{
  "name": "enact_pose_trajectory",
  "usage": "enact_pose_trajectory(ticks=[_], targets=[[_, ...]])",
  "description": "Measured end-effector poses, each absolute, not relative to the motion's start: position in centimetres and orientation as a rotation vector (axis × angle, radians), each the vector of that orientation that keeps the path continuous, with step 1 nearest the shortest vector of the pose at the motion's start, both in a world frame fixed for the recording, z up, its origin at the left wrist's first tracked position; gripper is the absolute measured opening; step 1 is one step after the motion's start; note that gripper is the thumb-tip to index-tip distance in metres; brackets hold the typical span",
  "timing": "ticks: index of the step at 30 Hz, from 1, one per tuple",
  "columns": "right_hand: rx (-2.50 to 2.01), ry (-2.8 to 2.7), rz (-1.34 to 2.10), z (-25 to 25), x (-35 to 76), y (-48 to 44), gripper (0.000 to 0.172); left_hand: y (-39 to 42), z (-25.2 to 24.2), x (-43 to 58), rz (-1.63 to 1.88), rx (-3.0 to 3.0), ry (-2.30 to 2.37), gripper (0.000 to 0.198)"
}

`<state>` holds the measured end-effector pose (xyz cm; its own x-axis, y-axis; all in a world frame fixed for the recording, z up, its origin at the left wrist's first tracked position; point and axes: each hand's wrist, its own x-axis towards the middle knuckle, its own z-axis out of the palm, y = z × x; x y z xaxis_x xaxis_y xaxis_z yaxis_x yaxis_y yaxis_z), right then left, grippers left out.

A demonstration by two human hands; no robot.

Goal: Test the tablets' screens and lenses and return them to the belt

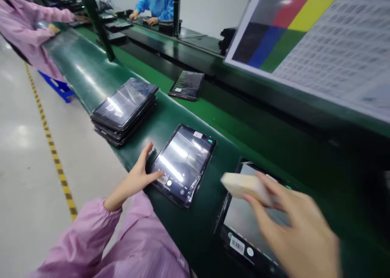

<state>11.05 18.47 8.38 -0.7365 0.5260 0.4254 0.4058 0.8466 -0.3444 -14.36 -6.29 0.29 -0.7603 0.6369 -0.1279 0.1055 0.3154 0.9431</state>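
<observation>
My left hand (140,175) is at the left edge of a tablet (188,158) lying on the green bench, fingers spread and thumb over its lower corner. That tablet is in clear film, its lit screen showing a camera view, with a small white label near the top. In my right hand (300,231) is a cream-coloured block (242,183), perhaps a sponge, pinched between thumb and fingers. The block is held over a second lit tablet (239,217), which has a barcode sticker at its lower end. My right hand hides much of that tablet.
A stack of tablets (124,105) stands on the bench at left. Another tablet (187,85) lies on the green strip beyond. A printed colour chart (283,30) hangs at upper right. A person in pink (27,30) and one in blue (158,3) work farther along.
</observation>
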Motion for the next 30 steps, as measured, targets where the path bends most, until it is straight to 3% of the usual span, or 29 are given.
enact_pose_trajectory(ticks=[6, 12, 18, 30], targets=[[-0.502, -2.622, 0.443, 7.2, 2.3, 15.6, 0.038, -6.5, -1.7, -12.8, 1.323, 0.756, 1.999, 0.109], [-0.523, -2.584, 0.382, 6.5, 2.8, 14.9, 0.037, -6.2, -2.4, -12.5, 1.269, 0.889, 2.142, 0.107], [-0.494, -2.532, 0.321, 6.2, 2.9, 14.5, 0.035, -7.3, -3.7, -13.2, 1.407, 0.759, 1.898, 0.101], [-0.533, -2.435, 0.477, 5.4, 6.2, 13.9, 0.038, -7.2, -4.9, -14.5, 1.369, 0.752, 1.96, 0.108]])
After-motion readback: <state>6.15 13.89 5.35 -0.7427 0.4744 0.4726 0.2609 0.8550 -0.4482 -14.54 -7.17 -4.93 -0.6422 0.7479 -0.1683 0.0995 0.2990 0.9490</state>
